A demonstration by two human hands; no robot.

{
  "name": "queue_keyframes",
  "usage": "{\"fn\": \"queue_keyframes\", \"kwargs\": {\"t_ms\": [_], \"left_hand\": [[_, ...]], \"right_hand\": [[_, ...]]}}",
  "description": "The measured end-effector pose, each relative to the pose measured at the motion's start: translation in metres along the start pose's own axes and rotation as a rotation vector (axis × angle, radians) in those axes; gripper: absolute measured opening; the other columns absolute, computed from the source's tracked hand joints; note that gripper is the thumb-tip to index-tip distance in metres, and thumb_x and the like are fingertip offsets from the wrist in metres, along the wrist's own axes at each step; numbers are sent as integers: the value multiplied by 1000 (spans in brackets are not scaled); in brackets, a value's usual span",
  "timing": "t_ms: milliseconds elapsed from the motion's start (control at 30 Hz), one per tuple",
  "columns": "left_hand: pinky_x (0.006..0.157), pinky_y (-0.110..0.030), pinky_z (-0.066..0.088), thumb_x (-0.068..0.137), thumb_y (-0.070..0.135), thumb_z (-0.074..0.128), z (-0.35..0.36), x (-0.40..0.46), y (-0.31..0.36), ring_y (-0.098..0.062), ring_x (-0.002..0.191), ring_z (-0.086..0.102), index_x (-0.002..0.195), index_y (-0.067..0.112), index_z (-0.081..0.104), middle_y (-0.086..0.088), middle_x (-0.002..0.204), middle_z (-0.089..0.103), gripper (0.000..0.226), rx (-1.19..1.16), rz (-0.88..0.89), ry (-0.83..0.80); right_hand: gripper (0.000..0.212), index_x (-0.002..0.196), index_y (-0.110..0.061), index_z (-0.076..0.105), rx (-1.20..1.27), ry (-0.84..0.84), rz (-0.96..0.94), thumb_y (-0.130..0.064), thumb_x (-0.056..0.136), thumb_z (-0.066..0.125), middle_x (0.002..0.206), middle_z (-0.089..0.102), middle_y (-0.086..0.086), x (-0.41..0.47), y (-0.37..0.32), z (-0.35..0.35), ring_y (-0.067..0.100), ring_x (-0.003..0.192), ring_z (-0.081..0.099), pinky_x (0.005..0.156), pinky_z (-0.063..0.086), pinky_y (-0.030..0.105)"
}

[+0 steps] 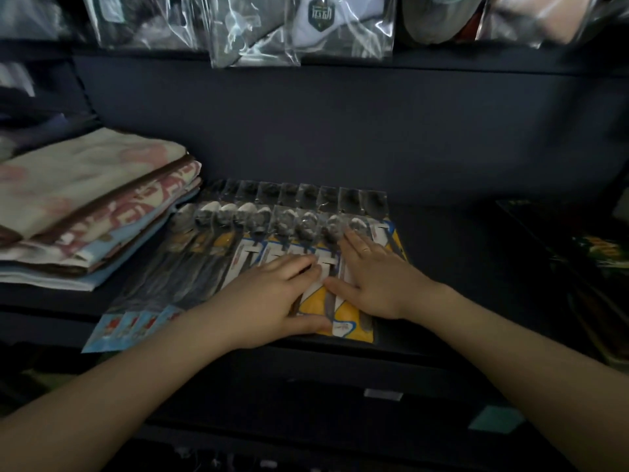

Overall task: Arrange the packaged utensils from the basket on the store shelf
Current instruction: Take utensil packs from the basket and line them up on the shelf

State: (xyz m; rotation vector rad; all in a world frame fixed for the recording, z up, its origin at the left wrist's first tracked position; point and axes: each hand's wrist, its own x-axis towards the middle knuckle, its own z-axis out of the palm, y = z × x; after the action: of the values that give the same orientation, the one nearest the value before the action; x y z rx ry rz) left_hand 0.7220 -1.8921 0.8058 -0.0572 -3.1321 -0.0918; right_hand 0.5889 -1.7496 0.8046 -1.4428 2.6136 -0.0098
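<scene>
Several packaged spoons [258,219] lie overlapped in a fanned row on the dark shelf [459,253], bowls toward the back. The right-hand packs have yellow and blue cards [343,318]; the left-hand ones are darker with blue bottoms [136,325]. My left hand [272,298] lies flat on the yellow packs, fingers straight, thumb at the pack's front edge. My right hand [371,274] rests flat on the rightmost packs, fingers spread toward the spoon bowls, a ring on one finger. The basket is out of view.
A stack of folded towels [85,206] sits on the shelf to the left of the spoons. Plastic-bagged goods [299,25] hang above on the upper shelf. Dark packaged items [595,253] lie at the right edge. A white label [383,394] sits on the shelf front below.
</scene>
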Motion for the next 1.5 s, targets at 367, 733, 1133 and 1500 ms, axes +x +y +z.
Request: {"fn": "queue_keyframes", "kwargs": {"t_ms": [367,733,1133,1500], "left_hand": [[114,-25,14,30,102,7,-16,-98,-71,-7,142,6,144,40,11,17,154,1,129,-36,-256,-24],[111,-29,24,38,95,-14,-3,-117,-101,-13,142,15,141,43,20,11,156,12,121,42,-191,9],[115,-35,12,36,94,-16,-4,-116,-85,-20,144,3,142,44,-8,7,157,-2,117,126,-153,0],[114,-32,12,65,76,5,2,-92,-41,-16,144,8,146,33,15,6,157,10,92,106,68,134]], "right_hand": [[59,135,-14,45,25,163,-349,-50,89,50,138,49,8,5,-85,-21,25,125,47,102,41,41],[68,136,-19,39,-224,179,-205,-66,86,34,140,47,4,6,-117,-4,26,122,49,96,46,41],[69,147,-26,24,-133,255,-107,-61,89,35,157,23,-1,-13,-112,-10,21,142,27,112,25,37],[62,147,-27,25,-11,212,71,-54,93,35,157,20,-4,-61,-58,16,15,144,22,117,19,34]]}}
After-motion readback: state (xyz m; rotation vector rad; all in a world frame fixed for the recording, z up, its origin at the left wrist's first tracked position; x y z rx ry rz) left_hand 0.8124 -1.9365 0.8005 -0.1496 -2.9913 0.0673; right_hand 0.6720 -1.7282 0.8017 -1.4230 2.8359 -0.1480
